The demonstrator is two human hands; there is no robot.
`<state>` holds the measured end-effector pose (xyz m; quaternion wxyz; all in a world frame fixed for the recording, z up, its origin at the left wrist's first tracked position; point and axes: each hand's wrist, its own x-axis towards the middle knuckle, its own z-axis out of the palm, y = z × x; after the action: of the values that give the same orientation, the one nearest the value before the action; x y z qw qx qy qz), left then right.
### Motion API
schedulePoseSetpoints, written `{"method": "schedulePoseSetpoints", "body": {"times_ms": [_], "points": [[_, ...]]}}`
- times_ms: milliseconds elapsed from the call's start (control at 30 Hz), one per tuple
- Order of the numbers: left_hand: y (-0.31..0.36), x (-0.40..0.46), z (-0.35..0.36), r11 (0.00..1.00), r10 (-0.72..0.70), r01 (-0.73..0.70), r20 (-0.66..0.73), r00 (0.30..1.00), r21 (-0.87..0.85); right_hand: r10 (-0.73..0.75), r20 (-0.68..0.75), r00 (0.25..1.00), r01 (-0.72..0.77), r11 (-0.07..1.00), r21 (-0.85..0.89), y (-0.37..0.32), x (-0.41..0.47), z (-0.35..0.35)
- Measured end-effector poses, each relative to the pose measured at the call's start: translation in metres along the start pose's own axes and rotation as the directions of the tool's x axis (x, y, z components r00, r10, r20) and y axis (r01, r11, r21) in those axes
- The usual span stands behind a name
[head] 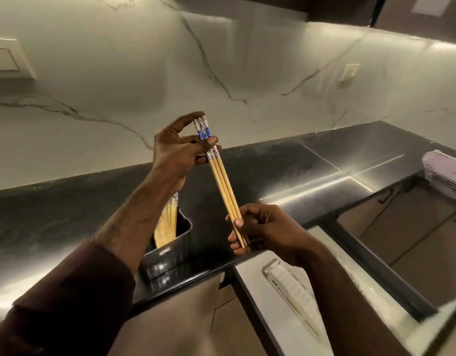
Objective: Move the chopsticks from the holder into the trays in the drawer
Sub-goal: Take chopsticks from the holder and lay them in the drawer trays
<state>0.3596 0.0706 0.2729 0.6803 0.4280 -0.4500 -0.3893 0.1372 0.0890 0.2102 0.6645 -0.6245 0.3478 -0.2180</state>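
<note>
Both hands (180, 150) (257, 228) pinching chopsticks (223, 187) in fingers, above counter edge (196, 276), beside holder (168, 255)

Warm, rather dim light comes from under the upper cabinets and spreads over the marble wall (119, 73). It makes strong glare on the dark countertop (311, 186). The wide lens bends the edges, and the lower right corner is blurred.
</note>
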Motion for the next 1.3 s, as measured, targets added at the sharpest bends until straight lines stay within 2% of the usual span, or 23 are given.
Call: {"method": "schedulePoseSetpoints", "body": {"times_ms": [400, 633, 900, 1167, 1300], "points": [[-0.083, -0.082, 0.203, 0.984, -0.175, 0.175, 0.011, 0.984, -0.014, 0.207, -0.200, 0.958, -0.212, 0.977, -0.005, 0.060, -0.164, -0.145], [-0.164, -0.109, 0.277, 0.938, -0.347, 0.347, -0.005, 0.938, -0.020, 0.377, -0.252, 0.891, -0.394, 0.919, -0.022, 0.111, -0.203, -0.220], [-0.300, -0.133, 0.293, 0.845, -0.532, 0.534, -0.059, 0.845, 0.029, 0.558, -0.263, 0.787, -0.610, 0.768, -0.196, 0.187, -0.181, -0.266], [-0.384, -0.153, 0.281, 0.683, -0.674, 0.688, -0.151, 0.723, 0.246, 0.669, -0.291, 0.684, -0.730, 0.629, -0.269, 0.266, -0.117, -0.265], [-0.408, -0.159, 0.284, 0.546, -0.708, 0.719, -0.223, 0.670, 0.431, 0.693, -0.297, 0.657, -0.751, 0.568, -0.336, 0.299, -0.096, -0.261]]}}
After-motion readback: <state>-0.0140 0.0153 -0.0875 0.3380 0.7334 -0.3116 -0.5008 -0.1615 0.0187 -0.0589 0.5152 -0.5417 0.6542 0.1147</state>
